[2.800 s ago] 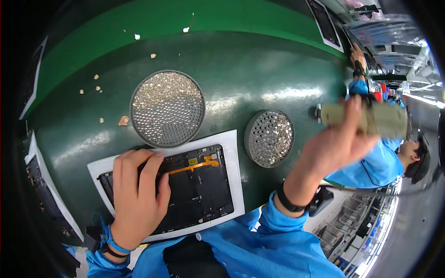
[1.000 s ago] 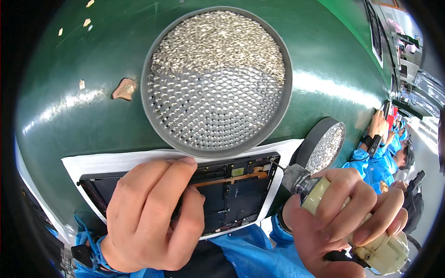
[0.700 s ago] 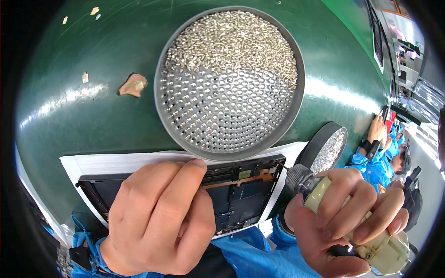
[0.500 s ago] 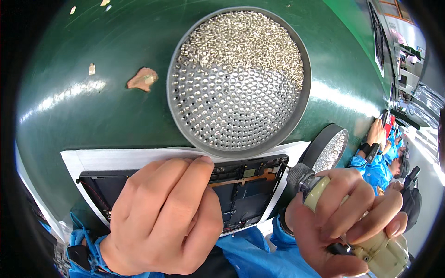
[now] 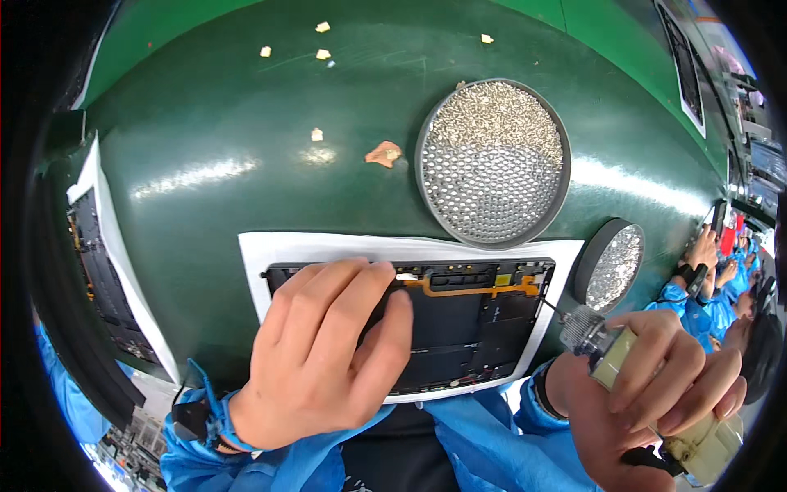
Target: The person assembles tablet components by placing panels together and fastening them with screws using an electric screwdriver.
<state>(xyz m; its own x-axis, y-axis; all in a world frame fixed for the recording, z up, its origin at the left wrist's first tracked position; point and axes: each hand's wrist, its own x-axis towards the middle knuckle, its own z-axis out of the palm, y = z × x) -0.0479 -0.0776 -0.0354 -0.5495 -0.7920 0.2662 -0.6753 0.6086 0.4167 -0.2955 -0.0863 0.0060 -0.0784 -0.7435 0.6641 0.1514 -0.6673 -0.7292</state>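
Observation:
An opened tablet-like device (image 5: pixel 447 328) with dark inner plates and an orange flex cable (image 5: pixel 467 289) lies on a white sheet (image 5: pixel 328 243) in front of me. My left hand (image 5: pixel 324 353) rests over its left part. The fingers are bent with tips near the top edge, the thumb apart from them and nothing visible between. My right hand (image 5: pixel 656 394) grips a pale electric screwdriver (image 5: pixel 611 357) with a ridged grey nose. Its thin bit reaches toward the device's upper right corner; whether it touches a screw there is too small to tell.
Beyond the device stands a round dimpled tray (image 5: pixel 493 189) of tiny screws. A smaller round dish (image 5: pixel 592 262) of small metal parts sits by the screwdriver. Brown scrap (image 5: pixel 382 154) and pale bits lie on the green table. Another device (image 5: pixel 106 271) is at far left; co-workers (image 5: pixel 709 287) sit at right.
The view has drawn back and shifted left, so the trays look smaller and more of the device shows. My left thumb has come away from the fingers. The screwdriver stays at the upper right corner.

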